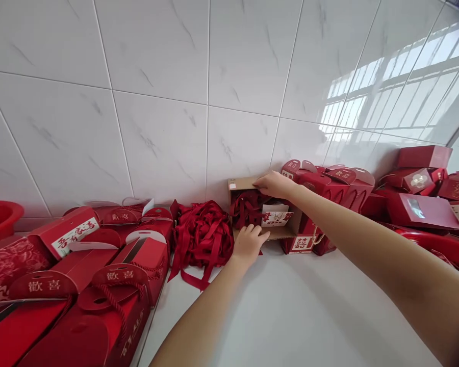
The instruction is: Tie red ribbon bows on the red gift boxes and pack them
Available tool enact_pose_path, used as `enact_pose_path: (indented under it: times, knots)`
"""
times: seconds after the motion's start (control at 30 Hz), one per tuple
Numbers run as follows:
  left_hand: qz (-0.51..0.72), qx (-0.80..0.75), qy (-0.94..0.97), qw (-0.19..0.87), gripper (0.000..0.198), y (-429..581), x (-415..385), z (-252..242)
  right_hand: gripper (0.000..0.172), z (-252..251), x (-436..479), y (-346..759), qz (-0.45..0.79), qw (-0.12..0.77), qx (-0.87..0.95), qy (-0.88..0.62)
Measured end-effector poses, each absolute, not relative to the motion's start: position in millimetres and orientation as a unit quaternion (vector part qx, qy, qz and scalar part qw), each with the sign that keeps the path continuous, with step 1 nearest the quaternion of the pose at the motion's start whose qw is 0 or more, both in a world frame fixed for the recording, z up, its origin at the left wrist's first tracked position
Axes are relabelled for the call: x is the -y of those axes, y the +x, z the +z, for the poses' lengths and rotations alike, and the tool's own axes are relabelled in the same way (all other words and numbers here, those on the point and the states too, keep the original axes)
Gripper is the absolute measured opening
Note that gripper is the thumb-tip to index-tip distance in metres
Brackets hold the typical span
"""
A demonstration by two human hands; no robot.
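Note:
A small brown cardboard box (pixel 240 184) lies on its side against the tiled wall, its opening facing me. Red ribbons (pixel 247 208) and a white card with red characters (pixel 276 217) fill it. My right hand (pixel 274 184) grips the box's top edge, fingers curled over the flap. My left hand (pixel 248 243) rests at the lower front edge of the box, fingers bent toward the opening, with nothing visibly in it.
A loose heap of red ribbon (pixel 202 235) lies left of the box. Several red gift boxes (pixel 99 275) crowd the left side, more red gift boxes (pixel 413 199) stack at the right. A red basin (pixel 0 216) sits far left. The surface is white.

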State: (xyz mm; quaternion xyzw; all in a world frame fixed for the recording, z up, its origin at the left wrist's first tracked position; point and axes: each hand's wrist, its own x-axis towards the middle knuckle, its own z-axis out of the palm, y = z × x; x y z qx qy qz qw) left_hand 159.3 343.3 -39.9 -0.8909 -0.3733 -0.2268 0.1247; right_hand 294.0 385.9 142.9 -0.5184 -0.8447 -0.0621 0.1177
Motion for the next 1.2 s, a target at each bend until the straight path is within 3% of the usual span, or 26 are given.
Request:
enact_pose_path:
  times: [0.13,0.33,0.53,0.67,0.77,0.87,1.0,1.2]
  knots:
    - [-0.226,0.408,-0.881,0.084,0.042,150,-345,-56,0.028,122,-391,280,-0.087,0.082,0.866,-0.486]
    - [-0.17,0.41,-0.895,0.05,0.013,122,-343,-64,0.023,85,-399,283,-0.098,0.078,0.876,-0.467]
    - [-0.149,0.43,-0.889,0.043,0.02,139,-350,-61,0.018,72,-402,295,-0.103,0.151,0.87,-0.457]
    - [-0.146,0.454,-0.878,0.045,0.025,147,-350,-63,0.018,58,-367,305,-0.118,0.246,0.844,-0.462]
    - [-0.139,0.457,-0.877,0.043,0.026,146,-345,-64,0.026,21,-323,317,-0.132,0.321,0.794,-0.498]
    - [-0.141,0.441,-0.885,0.043,0.025,145,-337,-63,0.023,-32,-285,328,-0.131,0.354,0.741,-0.555]
    - [-0.173,0.433,-0.883,0.058,0.016,139,-315,-62,0.02,-83,-262,329,-0.098,0.326,0.727,-0.596]
    - [-0.233,0.402,-0.882,0.08,0.028,111,-243,-64,0.015,-86,-264,328,-0.038,0.274,0.742,-0.61]
